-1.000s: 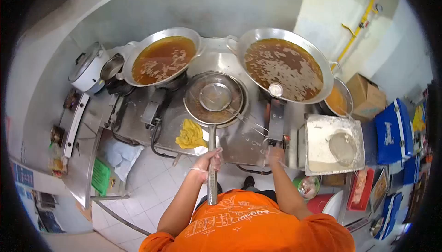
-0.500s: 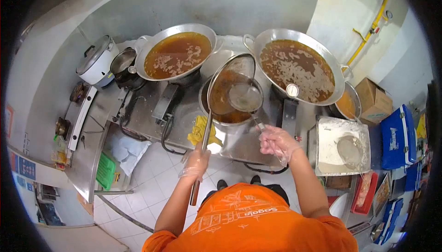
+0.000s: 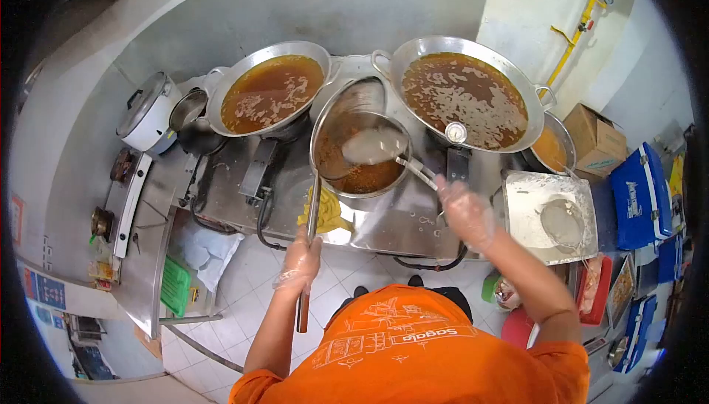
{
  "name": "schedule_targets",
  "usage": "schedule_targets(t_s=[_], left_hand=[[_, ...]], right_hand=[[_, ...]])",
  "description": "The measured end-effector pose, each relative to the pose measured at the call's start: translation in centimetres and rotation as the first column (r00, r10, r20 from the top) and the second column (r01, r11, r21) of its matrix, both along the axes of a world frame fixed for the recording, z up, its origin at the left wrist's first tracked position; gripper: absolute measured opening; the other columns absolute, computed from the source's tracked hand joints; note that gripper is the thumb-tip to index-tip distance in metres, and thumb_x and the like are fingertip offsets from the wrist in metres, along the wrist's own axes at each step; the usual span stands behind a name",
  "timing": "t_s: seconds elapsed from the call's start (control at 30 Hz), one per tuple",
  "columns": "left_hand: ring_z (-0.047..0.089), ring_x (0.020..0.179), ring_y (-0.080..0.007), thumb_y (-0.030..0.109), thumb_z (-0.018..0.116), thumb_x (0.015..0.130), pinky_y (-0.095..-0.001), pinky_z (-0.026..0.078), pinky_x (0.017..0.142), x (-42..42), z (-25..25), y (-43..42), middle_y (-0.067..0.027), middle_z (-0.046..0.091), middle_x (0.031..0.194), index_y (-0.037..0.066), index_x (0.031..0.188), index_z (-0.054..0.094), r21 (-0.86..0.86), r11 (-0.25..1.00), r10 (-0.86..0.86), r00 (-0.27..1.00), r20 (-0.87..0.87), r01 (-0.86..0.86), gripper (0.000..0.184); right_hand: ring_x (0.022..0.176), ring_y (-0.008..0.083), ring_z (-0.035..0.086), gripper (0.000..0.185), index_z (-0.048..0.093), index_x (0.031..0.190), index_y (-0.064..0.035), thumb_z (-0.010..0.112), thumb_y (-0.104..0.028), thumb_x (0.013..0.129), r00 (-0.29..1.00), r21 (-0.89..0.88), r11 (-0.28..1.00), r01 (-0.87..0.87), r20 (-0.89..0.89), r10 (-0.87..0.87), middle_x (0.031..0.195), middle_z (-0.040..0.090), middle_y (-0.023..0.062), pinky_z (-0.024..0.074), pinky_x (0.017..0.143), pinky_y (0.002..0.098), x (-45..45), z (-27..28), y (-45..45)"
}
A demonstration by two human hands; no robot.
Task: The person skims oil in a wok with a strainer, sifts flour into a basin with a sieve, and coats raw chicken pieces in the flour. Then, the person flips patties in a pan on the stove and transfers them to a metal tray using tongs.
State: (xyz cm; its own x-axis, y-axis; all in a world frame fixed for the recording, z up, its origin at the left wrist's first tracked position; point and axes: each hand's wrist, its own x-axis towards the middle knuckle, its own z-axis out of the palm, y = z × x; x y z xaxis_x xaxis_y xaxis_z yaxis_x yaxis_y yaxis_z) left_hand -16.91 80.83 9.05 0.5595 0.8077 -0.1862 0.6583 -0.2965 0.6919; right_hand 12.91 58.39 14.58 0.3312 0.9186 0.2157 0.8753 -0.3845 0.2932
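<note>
My left hand, in a clear plastic glove, is wrapped round the long handle of a large round mesh strainer. The strainer is tilted over a metal pot that holds brown liquid with crumbs. My right hand, also gloved, grips the handle of a smaller skimmer. Its round head is blurred and lies over the large strainer's mesh, above the pot; whether the two touch I cannot tell. A yellow cloth rests on the steel counter beside the pot, near the large strainer's handle.
Two wide woks of brown oil, a left wok and a right wok, stand behind the pot. A dial thermometer sits at the right wok's near rim. Right of me are a floury tray, a cardboard box and a blue cooler.
My right hand has moved up and to the right, and the skimmer's handle now slants more sideways. The large strainer stays over the pot in my left hand. The view has shifted slightly.
</note>
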Motion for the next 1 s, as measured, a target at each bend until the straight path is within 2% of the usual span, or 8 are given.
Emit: schedule_targets(t_s=[0.1,0.2,0.43,0.5,0.6,0.7,0.9,1.0], left_hand=[[0.048,0.049,-0.0147,0.018,0.051,0.094,-0.0304,0.038,0.042,1.0,0.4,0.6,-0.0061,0.052,0.067,0.004,0.121,0.045,-0.536,0.842,0.162,0.978,0.13,-0.068,0.031],[0.039,0.045,-0.0076,0.014,0.05,0.093,-0.0245,0.031,0.037,3.1,3.7,-0.5,-0.0023,0.047,0.066,0.007,0.102,0.044,-0.726,0.687,0.22,0.957,0.192,-0.012,0.013],[0.039,0.046,-0.0082,0.017,0.051,0.096,-0.0225,0.031,0.038,4.7,-0.4,-0.2,-0.005,0.051,0.072,0.006,0.103,0.047,-0.912,0.392,0.342,0.902,0.264,0.119,0.014],[0.04,0.048,-0.0088,0.019,0.05,0.096,-0.0223,0.032,0.039,5.4,-1.0,-0.4,-0.0055,0.052,0.073,0.005,0.108,0.049,-0.937,0.339,0.391,0.893,0.221,0.083,0.018],[0.04,0.048,-0.0094,0.019,0.049,0.098,-0.0218,0.033,0.039,6.5,-1.4,-1.1,-0.006,0.051,0.075,0.004,0.113,0.05,-0.939,0.326,0.403,0.883,0.239,0.106,0.022],[0.041,0.048,-0.0094,0.019,0.049,0.097,-0.0217,0.033,0.038,8.2,-2.2,-1.2,-0.006,0.052,0.075,0.004,0.113,0.05,-0.943,0.311,0.435,0.864,0.252,0.119,0.022],[0.042,0.049,-0.0088,0.019,0.052,0.095,-0.0212,0.035,0.039,12.5,-4.1,0.3,-0.0074,0.055,0.077,0.002,0.114,0.049,-0.945,0.286,0.477,0.832,0.283,0.158,0.025],[0.043,0.051,-0.0091,0.02,0.054,0.095,-0.0204,0.034,0.039,13.9,-3.2,0.5,-0.0103,0.059,0.081,0.003,0.112,0.048,-0.935,0.33,0.468,0.837,0.284,0.133,0.025]], right_hand=[[0.052,0.0228,0.058,0.053,0.048,0.134,-0.0024,0.053,-0.002,0.08,0.964,0.22,0.969,-0.115,0.26,0.055,0.059,0.049,0.0061,0.0473,0.044,0.0347,4.2,7.8,-1.8],[0.073,0.0382,0.064,0.038,0.051,0.13,-0.0017,0.041,-0.01,0.093,0.962,0.188,0.944,0.27,-0.092,-0.256,0.081,0.065,0.0217,0.0527,0.066,0.0477,9.4,14.3,-2.5],[0.094,0.0352,0.068,0.026,0.068,0.1,0.0006,0.048,-0.012,0.089,0.806,-0.084,0.803,0.59,0.004,-0.592,0.1,0.068,0.0221,0.0547,0.076,0.0458,29.2,6.6,-5.1],[0.096,0.0338,0.067,0.026,0.069,0.101,0.0003,0.05,-0.013,0.089,0.596,0.187,0.575,0.796,-0.405,-0.693,0.103,0.068,0.0204,0.0538,0.081,0.0442,29.9,4.8,-4.4],[0.098,0.0317,0.067,0.027,0.07,0.102,-0.0003,0.054,-0.016,0.086,0.816,-0.148,0.831,0.536,-0.161,-0.555,0.105,0.069,0.0184,0.0504,0.09,0.0394,27.5,5.0,-4.5],[0.098,0.0309,0.067,0.027,0.071,0.101,-0.0028,0.057,-0.017,0.084,0.937,-0.112,0.946,0.303,-0.147,-0.318,0.104,0.07,0.0164,0.0481,0.093,0.0381,29.8,0.3,-3.0],[0.096,0.0311,0.067,0.024,0.072,0.098,-0.0053,0.059,-0.016,0.081,0.993,-0.682,0.723,0.108,0.045,-0.106,0.094,0.071,0.0167,0.0487,0.09,0.0385,29.7,0.6,3.2],[0.095,0.0321,0.067,0.027,0.07,0.103,-0.0055,0.058,-0.016,0.082,0.99,-0.664,0.747,0.031,-0.08,-0.112,0.092,0.07,0.0184,0.0499,0.087,0.0385,28.1,1.8,4.9]])
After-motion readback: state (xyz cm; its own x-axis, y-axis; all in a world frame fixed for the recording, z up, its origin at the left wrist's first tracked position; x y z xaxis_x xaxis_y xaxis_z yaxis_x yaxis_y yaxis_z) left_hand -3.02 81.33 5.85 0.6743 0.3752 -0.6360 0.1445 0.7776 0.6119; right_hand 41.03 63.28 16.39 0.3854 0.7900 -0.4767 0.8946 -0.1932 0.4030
